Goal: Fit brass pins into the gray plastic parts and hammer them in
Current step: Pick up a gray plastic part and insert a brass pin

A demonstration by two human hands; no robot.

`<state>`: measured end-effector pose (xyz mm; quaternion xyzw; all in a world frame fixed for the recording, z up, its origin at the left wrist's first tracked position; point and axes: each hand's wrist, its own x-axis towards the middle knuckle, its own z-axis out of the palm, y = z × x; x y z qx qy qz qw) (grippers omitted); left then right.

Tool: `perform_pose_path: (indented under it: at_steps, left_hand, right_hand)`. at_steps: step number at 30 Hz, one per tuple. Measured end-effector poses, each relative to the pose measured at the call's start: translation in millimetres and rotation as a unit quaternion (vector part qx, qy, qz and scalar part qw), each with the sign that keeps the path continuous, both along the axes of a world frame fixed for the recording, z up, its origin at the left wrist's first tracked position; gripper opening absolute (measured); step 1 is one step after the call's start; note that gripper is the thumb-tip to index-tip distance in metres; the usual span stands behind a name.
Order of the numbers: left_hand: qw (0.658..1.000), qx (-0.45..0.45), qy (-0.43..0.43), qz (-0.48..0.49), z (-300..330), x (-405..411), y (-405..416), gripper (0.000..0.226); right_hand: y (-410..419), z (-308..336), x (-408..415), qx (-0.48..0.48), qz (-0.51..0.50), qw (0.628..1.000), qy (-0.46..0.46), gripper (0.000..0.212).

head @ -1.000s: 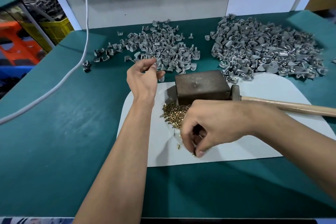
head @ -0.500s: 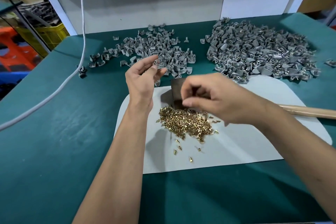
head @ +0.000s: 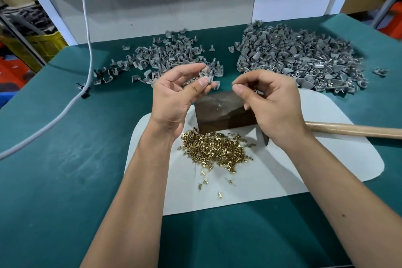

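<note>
I see both hands raised over the block [head: 219,113], close together but not touching. My left hand [head: 174,95] is palm-up, fingers curled, pinching a gray part [head: 205,73] between thumb and fingertips at about 12 o'clock from the block. The right hand [head: 269,102] sits at 2 o'clock from the block, thumb and forefinger pressed together; something small and shiny shows by its fingers, likely a pin, though I can't tell for sure.

The pins [head: 217,150] lie heaped on the white mat [head: 315,159] at 6 o'clock from the block, touching its near edge, with a few strays further toward me. The hammer handle [head: 356,130] runs off toward 3 o'clock, its head hidden behind my right wrist.

On the green worktop [head: 65,169] there are two piles of parts: a thinner scatter [head: 165,56] at 11 o'clock and a dense heap [head: 304,59] at 1 o'clock, its near edge touching the mat. A white cable [head: 87,28] hangs down at 9 o'clock and trails across the worktop.
</note>
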<state>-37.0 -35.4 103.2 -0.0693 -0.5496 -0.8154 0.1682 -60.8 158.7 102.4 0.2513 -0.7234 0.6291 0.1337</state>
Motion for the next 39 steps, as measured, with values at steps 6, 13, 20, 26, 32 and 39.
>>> perform_pose_path:
  at_steps: [6,13,20,26,32,39]
  left_hand:
    - [0.998,-0.045,-0.014,-0.043,-1,1,3,0.032]
    - [0.994,-0.081,-0.013,-0.073,-2,1,8,0.034]
    - [0.993,-0.099,-0.018,-0.056,-5,0,10,0.038]
    - [0.994,-0.106,-0.014,-0.039,-5,-1,9,0.040]
    - [0.992,-0.121,-0.013,-0.023,-6,-1,12,0.033]
    - [0.991,-0.136,-0.010,0.001,-5,2,20,0.031]
  right_hand:
    - [-11,-1,3,-0.037,0.001,0.999,-0.040,0.016]
    - [-16,3,6,0.042,-0.059,0.997,0.029,0.010]
    - [-17,1,5,0.041,-0.069,0.997,-0.007,0.011]
    - [-15,1,5,0.080,-0.069,0.994,0.011,0.009]
    - [-15,3,8,0.124,-0.112,0.983,0.079,0.005]
    - [-17,3,14,0.150,-0.160,0.969,0.114,0.004]
